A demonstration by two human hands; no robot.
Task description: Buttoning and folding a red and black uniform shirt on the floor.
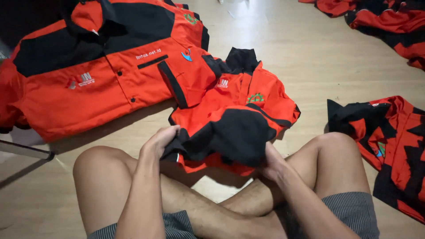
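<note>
An orange and black shirt (pixel 230 119) lies bunched on the floor in front of my crossed legs, collar away from me. My left hand (pixel 160 140) grips its near left edge, fingers curled into the cloth. My right hand (pixel 272 163) holds the near right edge, partly tucked under the black fabric. Both hands lift the near part of the shirt just above my shins.
A stack of laid-flat orange and black shirts (pixel 93 66) lies at the left. Another crumpled shirt (pixel 389 141) sits at the right, and more (pixel 385 22) lie at the top right. Wooden floor (pixel 310 57) surrounds them.
</note>
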